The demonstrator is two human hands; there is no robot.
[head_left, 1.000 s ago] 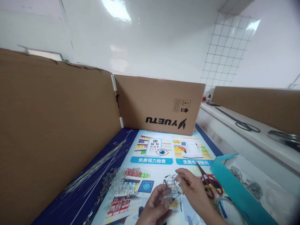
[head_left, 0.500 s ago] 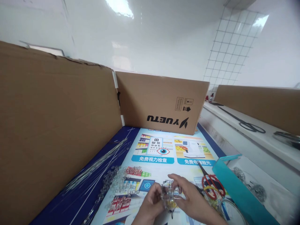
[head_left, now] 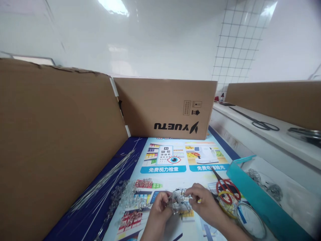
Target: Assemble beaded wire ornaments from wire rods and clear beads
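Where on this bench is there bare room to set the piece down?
Free: the poster mat between the cardboard box and both hands holding the beaded wire piece. Crowded: wire rods and clear beads on the left, red scissors and teal tray on the right.

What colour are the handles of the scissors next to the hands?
The scissors have red handles, seen best in the head view, beside the right hand.

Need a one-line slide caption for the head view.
Both hands, left hand and right hand, pinch a clear bead-and-wire piece over a printed poster mat, red-handled scissors lying beside.
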